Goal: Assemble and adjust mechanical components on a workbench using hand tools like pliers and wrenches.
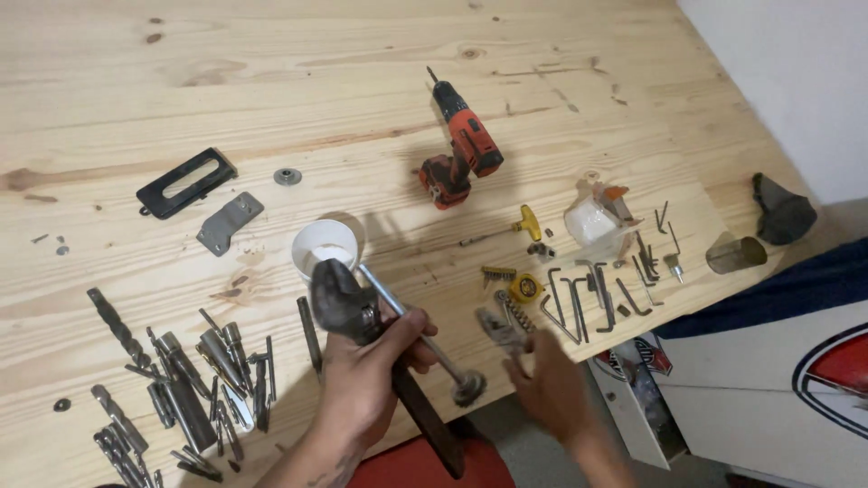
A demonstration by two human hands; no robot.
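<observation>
My left hand [366, 380] grips a large dark adjustable wrench [348, 307] by its handle, jaws pointing up toward a white cup [321, 246]. A long steel bolt [418, 334] with a nut and washer at its near end lies under the wrench, touching my left thumb. My right hand [551, 384] is blurred with motion, its fingers reaching over a pair of pliers [502, 327] with a spring near the table's front edge; I cannot tell whether it grips them.
On the wooden table [271, 81] lie a red and black cordless drill [461, 145], a black slotted plate [185, 183], a grey bracket [229, 221], several drill bits [194, 380] at the left, hex keys [588, 303], a yellow tape measure [525, 287], and a plastic container [595, 221].
</observation>
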